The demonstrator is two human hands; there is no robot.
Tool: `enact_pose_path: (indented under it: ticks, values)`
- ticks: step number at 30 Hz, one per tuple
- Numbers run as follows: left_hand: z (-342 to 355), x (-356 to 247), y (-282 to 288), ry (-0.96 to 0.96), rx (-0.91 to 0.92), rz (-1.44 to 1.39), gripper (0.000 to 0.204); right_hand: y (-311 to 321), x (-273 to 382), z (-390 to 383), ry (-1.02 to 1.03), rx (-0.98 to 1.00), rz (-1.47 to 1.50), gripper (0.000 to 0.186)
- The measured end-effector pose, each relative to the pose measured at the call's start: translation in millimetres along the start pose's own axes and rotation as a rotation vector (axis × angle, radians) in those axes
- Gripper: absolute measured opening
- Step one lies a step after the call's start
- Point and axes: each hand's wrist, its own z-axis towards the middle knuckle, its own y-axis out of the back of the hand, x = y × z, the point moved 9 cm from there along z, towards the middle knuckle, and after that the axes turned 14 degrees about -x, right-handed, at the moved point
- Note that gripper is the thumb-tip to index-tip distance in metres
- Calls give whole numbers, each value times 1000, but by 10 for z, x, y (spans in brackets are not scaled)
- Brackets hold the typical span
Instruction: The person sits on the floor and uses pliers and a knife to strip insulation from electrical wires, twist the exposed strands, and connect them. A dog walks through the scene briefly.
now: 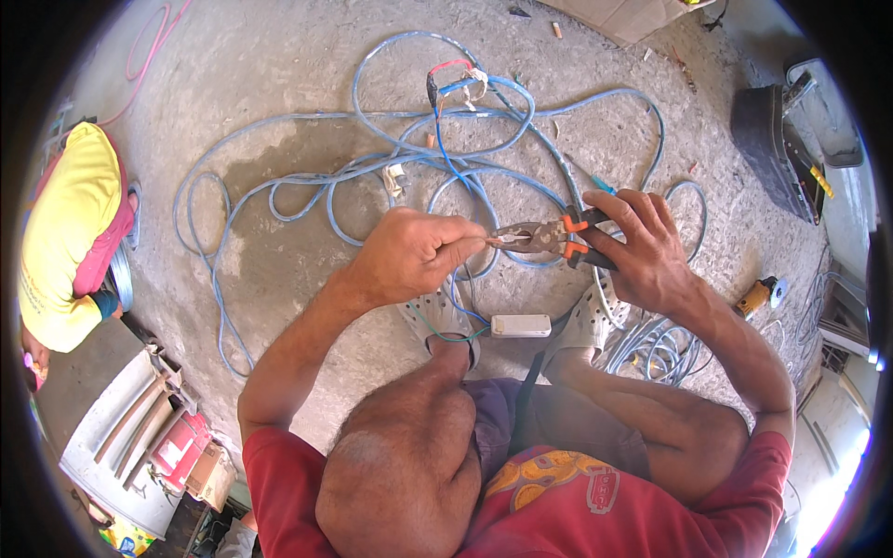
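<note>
My right hand (644, 244) is wrapped round the black and orange handles of a pair of pliers (534, 237), whose worn metal jaws point left. Close to the jaw tips, my left hand (416, 253) pinches a thin wire; its exact end is too small to make out. Below the hands a small white rectangular box (521, 325) hangs or rests between my feet, with a green wire (437, 333) and a blue wire running up from it. Past the hands, a long blue cable (307, 167) lies in loose loops on the floor.
A taped joint with red and blue wires (433, 91) lies among the loops. To the right are an open black toolbox (767, 149), a yellow angle grinder (758, 296) and a grey cable coil (651, 353). At left, a person in yellow (79, 223) bends near a red box (177, 451).
</note>
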Motion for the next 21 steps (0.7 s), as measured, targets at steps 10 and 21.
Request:
enact_pose_path:
  ticks: [10,21]
  values:
    - [-24,-36,16,-111,-66,38,14,-35,-4,-15,10,20,22,42]
    - [-181,-417,-99,-904,-55,447,29,-588,200,-798,-1075,904,1539,43]
